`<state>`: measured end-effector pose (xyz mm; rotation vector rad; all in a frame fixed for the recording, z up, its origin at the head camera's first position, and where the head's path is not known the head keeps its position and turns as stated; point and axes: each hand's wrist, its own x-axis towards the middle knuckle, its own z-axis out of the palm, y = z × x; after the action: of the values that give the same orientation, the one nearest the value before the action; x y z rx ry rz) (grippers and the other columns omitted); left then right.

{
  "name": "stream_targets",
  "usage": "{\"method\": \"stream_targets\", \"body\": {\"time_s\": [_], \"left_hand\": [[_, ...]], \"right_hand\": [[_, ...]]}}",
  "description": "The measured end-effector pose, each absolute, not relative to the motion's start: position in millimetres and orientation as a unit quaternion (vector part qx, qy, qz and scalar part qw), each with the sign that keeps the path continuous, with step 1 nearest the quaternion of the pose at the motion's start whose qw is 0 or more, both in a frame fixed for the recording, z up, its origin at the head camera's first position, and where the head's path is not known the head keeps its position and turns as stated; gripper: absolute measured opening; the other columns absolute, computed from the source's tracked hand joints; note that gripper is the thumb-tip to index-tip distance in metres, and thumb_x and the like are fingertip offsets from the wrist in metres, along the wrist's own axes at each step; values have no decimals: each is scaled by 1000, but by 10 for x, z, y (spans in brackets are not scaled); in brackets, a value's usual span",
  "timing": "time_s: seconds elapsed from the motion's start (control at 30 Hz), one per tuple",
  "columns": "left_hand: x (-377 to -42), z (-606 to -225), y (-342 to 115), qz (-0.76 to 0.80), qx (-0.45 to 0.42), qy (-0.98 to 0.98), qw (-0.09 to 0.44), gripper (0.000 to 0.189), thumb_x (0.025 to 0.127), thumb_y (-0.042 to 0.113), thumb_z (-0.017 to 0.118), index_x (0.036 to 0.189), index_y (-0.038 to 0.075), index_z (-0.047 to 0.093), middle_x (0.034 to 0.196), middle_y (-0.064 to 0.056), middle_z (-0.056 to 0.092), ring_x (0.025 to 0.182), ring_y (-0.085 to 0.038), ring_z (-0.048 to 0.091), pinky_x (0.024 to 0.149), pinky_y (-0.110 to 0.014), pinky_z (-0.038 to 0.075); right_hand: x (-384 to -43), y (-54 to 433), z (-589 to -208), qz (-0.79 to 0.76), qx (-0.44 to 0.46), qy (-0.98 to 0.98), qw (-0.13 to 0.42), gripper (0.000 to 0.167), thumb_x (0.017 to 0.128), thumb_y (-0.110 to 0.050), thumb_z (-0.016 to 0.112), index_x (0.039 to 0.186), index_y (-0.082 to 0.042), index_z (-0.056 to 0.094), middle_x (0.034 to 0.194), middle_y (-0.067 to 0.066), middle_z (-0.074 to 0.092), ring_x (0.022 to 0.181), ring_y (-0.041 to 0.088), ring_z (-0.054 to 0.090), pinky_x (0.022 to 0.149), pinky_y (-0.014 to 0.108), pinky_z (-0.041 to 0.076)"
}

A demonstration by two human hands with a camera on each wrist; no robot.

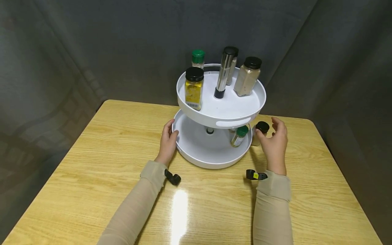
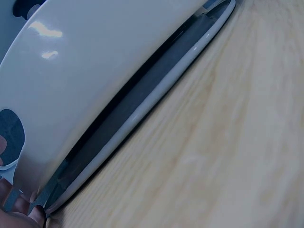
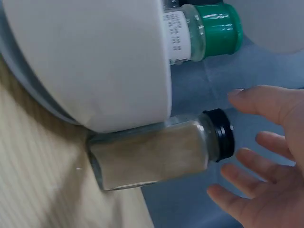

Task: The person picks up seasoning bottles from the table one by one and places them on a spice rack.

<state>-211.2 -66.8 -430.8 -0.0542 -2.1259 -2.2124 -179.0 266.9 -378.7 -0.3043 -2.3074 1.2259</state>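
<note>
A white two-tier spice turntable (image 1: 211, 166) stands on the table. At its left, my left hand (image 1: 166, 144) holds the lower tray by the rim; in the left wrist view its fingertips (image 2: 37, 214) are at the tray edge in the corner. Just right of the lower tray, a square glass jar (image 3: 152, 156) with a black cap and beige powder stands upright on the table. My right hand (image 1: 275, 146) is spread around the cap's level, fingers and thumb apart; the right wrist view shows a gap between them and the cap. A green-capped jar (image 1: 239, 136) sits inside the lower tray.
The upper tray (image 1: 214, 112) bears a yellow-labelled jar (image 1: 194, 90), a green-capped jar (image 1: 198, 58), a beige powder jar (image 1: 247, 78) and another black-capped jar behind the metal post (image 1: 225, 69). Dark curtains (image 1: 137, 51) hang behind the wooden table (image 1: 107, 153).
</note>
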Motion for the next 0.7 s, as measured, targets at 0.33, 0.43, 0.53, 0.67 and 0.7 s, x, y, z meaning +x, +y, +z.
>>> {"method": "stream_targets", "body": {"time_s": [0.33,0.43,0.53,0.67,0.7], "left_hand": [[-2104,-4295,-663,-723,-19,-690,35,52,105,4,43,156,4,34,166,-13,23,150,-27,29,121,-32,31],[-2101,-4291,-663,-723,-19,-690,36,52,105,4,43,156,4,34,166,-13,23,151,-27,28,121,-32,31],[-2101,-4292,-664,-723,-20,-690,39,52,105,3,43,155,3,34,166,-14,23,151,-28,27,121,-33,30],[-2107,-4297,-667,-723,-20,-689,40,52,104,2,43,155,3,34,166,-15,23,151,-28,27,121,-33,30],[-2108,-4298,-668,-723,-20,-689,40,52,104,2,43,155,3,34,166,-14,23,151,-28,27,121,-33,30]], "right_hand": [[-1848,2751,-3945,495,-146,-838,177,76,93,-11,69,156,1,28,156,24,37,142,41,39,117,49,37],[-1861,2767,-3990,502,-151,-838,154,76,94,-14,66,156,1,26,156,25,36,142,40,38,116,47,39],[-1874,2777,-4029,509,-153,-836,139,73,95,-15,64,156,2,26,155,26,37,142,41,38,116,47,39],[-1886,2787,-4070,514,-152,-835,128,68,96,-17,61,153,4,30,154,27,38,140,43,38,118,49,36],[-1886,2789,-4078,514,-151,-835,126,67,96,-17,61,153,4,31,153,28,38,139,43,38,118,49,35]]}}
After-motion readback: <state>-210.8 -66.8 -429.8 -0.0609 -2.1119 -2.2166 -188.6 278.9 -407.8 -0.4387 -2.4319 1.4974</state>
